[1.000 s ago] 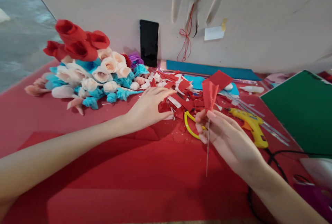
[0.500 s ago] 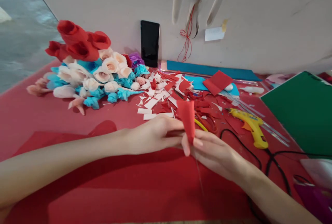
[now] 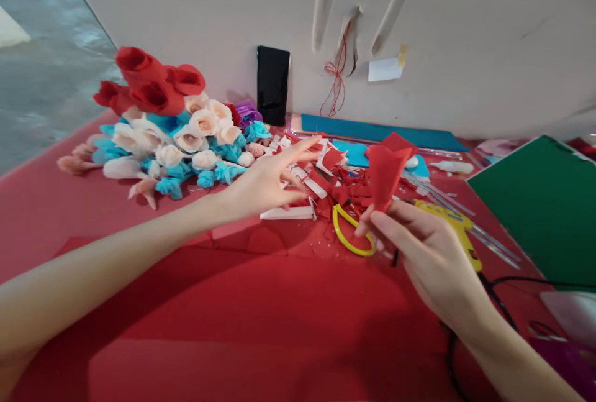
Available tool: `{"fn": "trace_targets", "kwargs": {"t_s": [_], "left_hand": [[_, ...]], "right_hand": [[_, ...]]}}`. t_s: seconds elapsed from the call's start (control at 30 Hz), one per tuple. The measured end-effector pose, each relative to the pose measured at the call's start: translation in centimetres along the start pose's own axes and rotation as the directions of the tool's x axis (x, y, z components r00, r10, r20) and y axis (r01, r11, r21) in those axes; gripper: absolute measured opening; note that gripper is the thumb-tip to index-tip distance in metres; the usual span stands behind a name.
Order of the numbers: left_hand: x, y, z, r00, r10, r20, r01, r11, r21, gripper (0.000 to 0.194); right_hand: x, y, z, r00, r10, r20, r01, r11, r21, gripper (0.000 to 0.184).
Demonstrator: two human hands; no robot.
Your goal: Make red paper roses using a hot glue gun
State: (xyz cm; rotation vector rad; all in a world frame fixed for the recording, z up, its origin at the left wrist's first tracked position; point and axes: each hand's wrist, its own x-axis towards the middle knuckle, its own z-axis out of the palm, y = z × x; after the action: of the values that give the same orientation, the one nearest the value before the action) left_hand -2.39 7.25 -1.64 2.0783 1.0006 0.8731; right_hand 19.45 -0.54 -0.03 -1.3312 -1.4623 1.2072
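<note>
My right hand (image 3: 419, 246) pinches the narrow base of a red paper flower (image 3: 385, 172), whose flared top points up. My left hand (image 3: 270, 178) hovers over the heap of red and white paper scraps (image 3: 321, 184), fingers spread and nothing held. Just left of my right fingertips lie the yellow handles of scissors (image 3: 342, 234); their blades are hidden among the scraps. The yellow glue gun (image 3: 459, 222) rests partly behind my right hand. A large red paper sheet (image 3: 261, 309) lies below both hands.
Finished red, white and blue paper flowers (image 3: 158, 147) are piled at the left. A phone (image 3: 272, 85) leans on the back wall. A green board (image 3: 544, 203) stands at the right, near clear glue sticks (image 3: 496, 245) and a black cord (image 3: 531, 281).
My left hand has let go of the flower and moved up and left over the scraps, fingers opening. My right hand has carried the flower to the right and up.
</note>
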Motion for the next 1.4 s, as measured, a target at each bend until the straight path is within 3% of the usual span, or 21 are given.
{"fn": "trace_targets", "kwargs": {"t_s": [0.07, 0.13, 0.2, 0.23, 0.3, 0.4, 0.67, 0.87, 1.03, 1.23, 1.4], "left_hand": [[-0.4, 0.6, 0.6, 0.997, 0.077, 0.018, -0.077, 0.997, 0.019, 0.056], [-0.9, 1.6, 1.3, 0.995, 0.073, 0.064, -0.073, 0.997, -0.004, 0.017], [-1.5, 2.6, 2.1, 0.995, -0.067, 0.072, 0.080, 0.980, -0.183, 0.014], [-1.8, 3.0, 2.4, 0.993, -0.091, 0.072, 0.110, 0.942, -0.317, 0.021], [-2.4, 3.8, 2.8, 0.992, -0.096, 0.084, 0.122, 0.902, -0.414, 0.030], [-3.2, 4.7, 3.0, 0.995, -0.052, 0.087, 0.083, 0.904, -0.420, 0.018], [-3.7, 5.6, 2.8, 0.989, -0.127, 0.070, 0.145, 0.887, -0.437, 0.013], [-3.7, 6.0, 2.6, 0.993, -0.105, 0.045, 0.114, 0.943, -0.311, 0.002], [-3.6, 6.0, 2.7, 0.994, -0.113, 0.010, 0.111, 0.956, -0.272, 0.006], [-3.5, 5.3, 3.1, 0.986, -0.165, 0.034, 0.164, 0.899, -0.406, 0.004], [-3.4, 5.3, 3.0, 0.993, -0.111, 0.036, 0.116, 0.925, -0.361, 0.012]], "right_hand": [[-0.4, -0.2, 0.8, 0.997, 0.047, 0.054, -0.048, 0.999, 0.005, 0.022], [-0.8, -0.6, 1.4, 0.993, 0.078, 0.090, -0.080, 0.997, 0.016, 0.022], [-1.1, -0.9, 1.9, 0.987, 0.099, 0.130, -0.107, 0.993, 0.053, 0.020], [-1.1, -1.0, 2.0, 0.983, 0.108, 0.146, -0.120, 0.990, 0.075, 0.019], [-1.3, -1.1, 2.2, 0.977, 0.116, 0.181, -0.138, 0.984, 0.112, 0.015], [-1.7, -1.0, 2.3, 0.972, 0.105, 0.211, -0.139, 0.978, 0.155, 0.011], [-2.0, -0.9, 2.6, 0.959, 0.107, 0.264, -0.175, 0.953, 0.249, 0.012], [-2.0, -0.7, 3.0, 0.950, 0.116, 0.291, -0.192, 0.950, 0.247, 0.014], [-2.1, -0.8, 2.9, 0.958, 0.097, 0.272, -0.158, 0.964, 0.216, 0.014], [-1.8, -0.4, 2.9, 0.978, 0.078, 0.195, -0.114, 0.977, 0.180, 0.015], [-1.7, -0.5, 3.1, 0.979, 0.093, 0.181, -0.120, 0.982, 0.145, 0.016]]}}
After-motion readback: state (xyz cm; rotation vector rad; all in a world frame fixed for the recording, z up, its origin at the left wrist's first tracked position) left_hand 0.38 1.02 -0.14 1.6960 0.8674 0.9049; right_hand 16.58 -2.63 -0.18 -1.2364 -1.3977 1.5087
